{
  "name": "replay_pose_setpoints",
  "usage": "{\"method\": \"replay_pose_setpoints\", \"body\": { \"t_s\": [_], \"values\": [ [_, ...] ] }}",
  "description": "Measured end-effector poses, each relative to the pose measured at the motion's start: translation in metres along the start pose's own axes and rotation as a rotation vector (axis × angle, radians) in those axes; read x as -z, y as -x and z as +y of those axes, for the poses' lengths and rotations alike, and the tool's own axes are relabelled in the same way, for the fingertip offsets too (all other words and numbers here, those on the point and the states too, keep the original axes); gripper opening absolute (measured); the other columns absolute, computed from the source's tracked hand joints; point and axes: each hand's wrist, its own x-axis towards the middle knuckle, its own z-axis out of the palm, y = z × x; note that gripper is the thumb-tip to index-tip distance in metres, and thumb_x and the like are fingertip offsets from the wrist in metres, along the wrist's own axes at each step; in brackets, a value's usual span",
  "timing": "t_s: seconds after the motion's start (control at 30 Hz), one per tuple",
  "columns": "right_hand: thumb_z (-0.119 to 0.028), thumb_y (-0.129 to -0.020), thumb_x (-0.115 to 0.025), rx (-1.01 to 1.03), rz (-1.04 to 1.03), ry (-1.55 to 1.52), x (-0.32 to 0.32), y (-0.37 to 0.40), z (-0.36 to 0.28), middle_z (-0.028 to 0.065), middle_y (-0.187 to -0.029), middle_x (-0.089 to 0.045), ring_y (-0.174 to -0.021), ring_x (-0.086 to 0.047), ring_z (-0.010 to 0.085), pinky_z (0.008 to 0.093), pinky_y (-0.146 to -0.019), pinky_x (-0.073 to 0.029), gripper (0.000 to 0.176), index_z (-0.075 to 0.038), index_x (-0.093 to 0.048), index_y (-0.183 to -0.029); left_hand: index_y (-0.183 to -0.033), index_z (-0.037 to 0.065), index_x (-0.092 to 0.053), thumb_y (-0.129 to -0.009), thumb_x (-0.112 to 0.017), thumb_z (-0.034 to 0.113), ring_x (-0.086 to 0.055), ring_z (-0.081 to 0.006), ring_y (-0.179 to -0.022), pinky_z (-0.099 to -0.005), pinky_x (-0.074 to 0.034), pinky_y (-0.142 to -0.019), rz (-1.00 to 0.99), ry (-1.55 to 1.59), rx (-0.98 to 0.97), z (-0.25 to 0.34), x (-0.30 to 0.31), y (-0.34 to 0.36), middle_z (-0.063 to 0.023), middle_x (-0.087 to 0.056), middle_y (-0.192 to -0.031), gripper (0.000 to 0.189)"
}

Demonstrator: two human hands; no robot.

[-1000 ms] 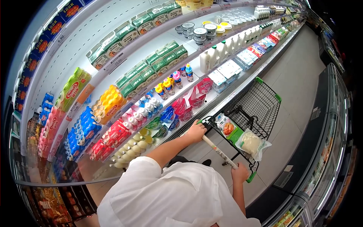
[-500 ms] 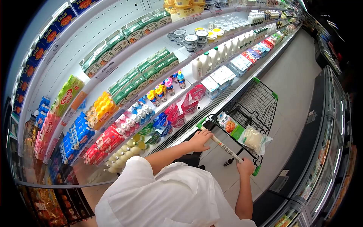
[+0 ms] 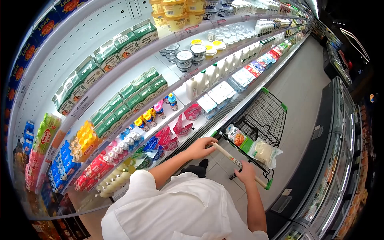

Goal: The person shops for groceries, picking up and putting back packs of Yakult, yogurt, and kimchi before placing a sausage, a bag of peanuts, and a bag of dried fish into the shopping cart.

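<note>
A shopping cart (image 3: pixel 276 110) of black wire with green corners stands ahead of me, its pale printed handle (image 3: pixel 226 153) crossing in front of my body. My left hand (image 3: pixel 202 148) is curled on the handle's left end. Closer to its right end, my right hand (image 3: pixel 246 173) is closed around the bar, and a short stretch of handle shows beyond it. In the cart's near part lie a white and green food packet (image 3: pixel 237 136) with an orange food picture and a clear bag of pale food (image 3: pixel 264 153).
Along the left runs a chilled shelf (image 3: pixel 168 86) with green cartons (image 3: pixel 130 46), yellow tubs (image 3: pixel 175 8), white bottles (image 3: pixel 191 88) and packs of small bottles (image 3: pixel 66 158). Glass-topped freezer cases (image 3: pixel 328 176) line the right. A tiled aisle floor (image 3: pixel 298 64) stretches ahead between them.
My right hand has shifted inward along the handle, away from its right end. My left hand's fingers look more curled. The shelf goods appear farther left and lower as the view moved forward.
</note>
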Motion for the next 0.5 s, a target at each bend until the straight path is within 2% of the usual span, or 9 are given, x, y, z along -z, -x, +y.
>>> {"method": "replay_pose_setpoints", "body": {
  "t_s": [0.1,0.17,0.23,0.33,0.4,0.43,0.47,0.5],
  "values": [
    [-0.040,-0.086,-0.088,0.089,-0.031,-0.027,-0.005,-0.062,-0.037,0.0214,-0.123,-0.075,-0.115,-0.070,0.0433,0.0538,-0.099,-0.056,0.071,-0.005,-0.065,-0.143,-0.138,0.000,-0.071,-0.106,-0.075,0.020,-0.076,-0.0232,-0.121,-0.0393,-0.056,-0.112,0.029,0.114,0.023,0.012,0.026,-0.036,-0.0143,-0.078,-0.129,0.038],
    [-0.038,-0.087,-0.087,0.109,-0.050,-0.037,-0.014,-0.093,-0.043,0.0215,-0.125,-0.074,-0.116,-0.069,0.0432,0.0539,-0.100,-0.056,0.072,-0.005,-0.062,-0.146,-0.137,-0.001,-0.072,-0.106,-0.076,0.018,-0.076,-0.0227,-0.121,-0.0395,-0.057,-0.111,0.119,0.133,0.002,0.025,0.049,-0.063,-0.0138,-0.078,-0.131,0.037],
    [-0.037,-0.088,-0.087,0.131,0.022,-0.054,-0.021,-0.122,-0.042,0.0218,-0.124,-0.074,-0.117,-0.069,0.0439,0.0539,-0.100,-0.056,0.072,-0.005,-0.060,-0.147,-0.137,0.000,-0.072,-0.106,-0.076,0.018,-0.076,-0.0224,-0.120,-0.0387,-0.057,-0.110,0.196,0.125,-0.044,0.043,0.077,-0.087,-0.0126,-0.078,-0.128,0.037],
    [-0.038,-0.089,-0.087,0.046,-0.016,-0.010,-0.019,-0.146,-0.033,0.0217,-0.125,-0.074,-0.118,-0.069,0.0435,0.0538,-0.099,-0.057,0.069,-0.006,-0.062,-0.144,-0.132,0.000,-0.074,-0.103,-0.077,0.018,-0.076,-0.0222,-0.115,-0.0369,-0.058,-0.100,0.376,0.072,-0.091,0.070,0.118,-0.120,-0.0136,-0.079,-0.120,0.034],
    [-0.039,-0.089,-0.086,0.062,0.023,-0.023,-0.016,-0.158,-0.022,0.0211,-0.120,-0.075,-0.113,-0.071,0.0437,0.0546,-0.095,-0.058,0.068,-0.006,-0.062,-0.143,-0.131,0.000,-0.073,-0.103,-0.077,0.017,-0.075,-0.0213,-0.115,-0.0357,-0.057,-0.100,0.506,-0.008,-0.142,0.089,0.144,-0.140,-0.0141,-0.078,-0.124,0.033],
    [-0.040,-0.090,-0.086,0.070,0.072,-0.036,-0.014,-0.167,-0.016,0.0206,-0.116,-0.076,-0.108,-0.073,0.0439,0.0554,-0.091,-0.059,0.066,-0.006,-0.063,-0.142,-0.132,0.000,-0.073,-0.100,-0.079,0.017,-0.073,-0.0262,-0.118,-0.0389,-0.057,-0.102,0.565,-0.085,-0.221,0.100,0.159,-0.150,-0.0153,-0.077,-0.127,0.036],
    [-0.040,-0.090,-0.086,0.080,0.074,-0.044,-0.014,-0.177,-0.009,0.0206,-0.116,-0.076,-0.108,-0.073,0.0439,0.0554,-0.091,-0.059,0.066,-0.006,-0.063,-0.142,-0.132,0.000,-0.073,-0.100,-0.079,0.017,-0.073,-0.0262,-0.118,-0.0389,-0.057,-0.102,0.571,-0.096,-0.221,0.111,0.172,-0.160,-0.0153,-0.077,-0.127,0.036],
    [-0.044,-0.090,-0.086,0.061,0.001,-0.041,-0.010,-0.186,-0.003,0.0191,-0.108,-0.077,-0.101,-0.075,0.0436,0.0560,-0.087,-0.059,0.067,-0.006,-0.063,-0.140,-0.135,0.001,-0.072,-0.098,-0.081,0.020,-0.071,-0.0305,-0.123,-0.0421,-0.054,-0.107,0.674,-0.296,-0.272,0.119,0.185,-0.173,-0.0173,-0.075,-0.130,0.042]
  ]
}}
